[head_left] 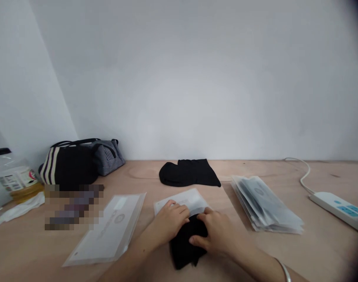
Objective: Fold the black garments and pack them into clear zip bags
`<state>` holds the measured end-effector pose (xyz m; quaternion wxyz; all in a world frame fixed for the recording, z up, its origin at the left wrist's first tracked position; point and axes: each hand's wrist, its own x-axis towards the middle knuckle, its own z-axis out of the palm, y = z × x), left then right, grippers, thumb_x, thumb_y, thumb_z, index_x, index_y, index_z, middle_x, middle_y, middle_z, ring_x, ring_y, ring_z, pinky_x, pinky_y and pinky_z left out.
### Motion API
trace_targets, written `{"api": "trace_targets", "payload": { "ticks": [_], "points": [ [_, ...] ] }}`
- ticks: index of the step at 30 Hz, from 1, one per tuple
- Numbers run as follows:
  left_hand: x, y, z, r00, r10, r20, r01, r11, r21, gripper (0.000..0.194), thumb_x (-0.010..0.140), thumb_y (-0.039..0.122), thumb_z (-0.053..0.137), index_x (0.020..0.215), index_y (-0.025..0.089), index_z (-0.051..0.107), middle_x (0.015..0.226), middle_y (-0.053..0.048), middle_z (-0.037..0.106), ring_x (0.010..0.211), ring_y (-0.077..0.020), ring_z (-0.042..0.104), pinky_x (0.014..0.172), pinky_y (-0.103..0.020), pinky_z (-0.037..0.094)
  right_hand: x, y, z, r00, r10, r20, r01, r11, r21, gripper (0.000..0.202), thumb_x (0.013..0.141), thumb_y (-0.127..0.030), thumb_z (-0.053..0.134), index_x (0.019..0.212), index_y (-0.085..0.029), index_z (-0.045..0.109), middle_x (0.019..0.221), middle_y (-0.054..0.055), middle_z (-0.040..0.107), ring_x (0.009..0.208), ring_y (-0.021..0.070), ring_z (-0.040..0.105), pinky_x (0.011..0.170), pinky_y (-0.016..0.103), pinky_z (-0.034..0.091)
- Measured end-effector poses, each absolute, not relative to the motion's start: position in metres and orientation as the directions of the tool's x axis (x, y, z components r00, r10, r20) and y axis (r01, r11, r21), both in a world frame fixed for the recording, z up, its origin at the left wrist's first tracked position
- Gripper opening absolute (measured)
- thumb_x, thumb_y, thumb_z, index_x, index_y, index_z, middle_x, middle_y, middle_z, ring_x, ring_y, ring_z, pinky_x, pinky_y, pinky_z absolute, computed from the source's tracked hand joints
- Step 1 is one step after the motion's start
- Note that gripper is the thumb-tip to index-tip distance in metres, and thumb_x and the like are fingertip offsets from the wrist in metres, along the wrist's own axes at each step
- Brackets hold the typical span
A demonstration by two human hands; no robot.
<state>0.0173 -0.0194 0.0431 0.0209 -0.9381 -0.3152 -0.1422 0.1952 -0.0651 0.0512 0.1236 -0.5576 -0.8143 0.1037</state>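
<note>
A folded black cloth piece, perhaps a sock, lies partly in the mouth of a frosted plastic bag in front of me. My left hand is closed at the bag's near edge, its fingers bent beside the cloth. My right hand grips the cloth from the right, thumb on top and fingers at the bag's opening. The fingertips are partly hidden. Behind the bag lies another flat black sock-like piece.
A flat frosted bag lies to the left, and a stack of similar bags to the right. Far right is a white power strip with its cord. At the left stand a striped bag, a black bag and an oil bottle.
</note>
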Motion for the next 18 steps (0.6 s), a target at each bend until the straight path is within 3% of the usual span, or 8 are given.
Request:
{"api": "trace_targets", "payload": {
  "ticks": [3,7,9,11,14,18],
  "points": [
    [0.010,-0.024,0.041,0.734,0.581,0.352,0.586,-0.803,0.106,0.013,0.087,0.022,0.043,0.088,0.021,0.056,0.093,-0.003,0.060,0.090,-0.0192,0.053,0.087,-0.036,0.034,0.215,-0.063,0.057,-0.534,0.833,0.147,0.804,0.554,-0.217,0.062,0.057,-0.067,0.057,0.099,-0.022,0.062,0.098,0.011,0.053,0.090,0.0287,0.050,0.077,0.041,0.039],
    [-0.006,-0.042,0.030,0.714,0.603,0.355,0.561,-0.797,0.225,0.024,0.086,0.034,0.045,0.106,0.025,0.055,0.120,-0.004,0.050,0.111,-0.0217,0.043,0.094,-0.037,0.033,0.232,-0.053,0.045,-0.703,0.698,0.141,0.660,0.713,-0.236,0.082,0.057,-0.070,0.055,0.124,-0.025,0.045,0.132,0.013,0.033,0.120,0.0341,0.029,0.096,0.049,0.023],
    [-0.015,-0.048,0.027,0.749,0.595,0.291,0.557,-0.804,0.209,0.045,0.082,0.044,0.047,0.124,0.027,0.043,0.135,-0.006,0.036,0.122,-0.0267,0.032,0.099,-0.044,0.027,0.236,-0.050,0.037,-0.738,0.667,0.099,0.633,0.736,-0.241,0.087,0.059,-0.068,0.054,0.132,-0.024,0.033,0.142,0.012,0.016,0.127,0.0347,0.014,0.101,0.052,0.009],
    [-0.021,-0.050,0.026,0.779,0.588,0.220,0.553,-0.808,0.202,0.063,0.080,0.051,0.048,0.134,0.026,0.026,0.140,-0.007,0.027,0.126,-0.0294,0.025,0.100,-0.049,0.023,0.237,-0.049,0.031,-0.746,0.663,0.062,0.631,0.733,-0.254,0.090,0.061,-0.068,0.052,0.135,-0.023,0.025,0.144,0.011,0.007,0.129,0.0344,0.006,0.102,0.053,0.004],
    [-0.020,-0.049,0.024,0.785,0.593,0.180,0.558,-0.803,0.211,0.066,0.081,0.051,0.046,0.136,0.027,0.017,0.140,-0.005,0.026,0.127,-0.0276,0.024,0.102,-0.048,0.022,0.234,-0.048,0.026,-0.729,0.683,0.032,0.651,0.708,-0.275,0.087,0.067,-0.067,0.048,0.136,-0.023,0.020,0.144,0.009,0.009,0.129,0.0337,0.006,0.102,0.053,0.007],
    [-0.011,-0.046,0.018,0.724,0.624,0.293,0.601,-0.780,0.177,0.047,0.089,0.036,0.038,0.133,0.028,0.027,0.135,-0.002,0.037,0.123,-0.0232,0.033,0.100,-0.046,0.028,0.229,-0.049,0.027,-0.674,0.736,0.057,0.703,0.664,-0.256,0.062,0.080,-0.051,0.042,0.135,-0.026,0.025,0.142,0.003,0.018,0.128,0.0318,0.017,0.101,0.051,0.017]
  ]
}}
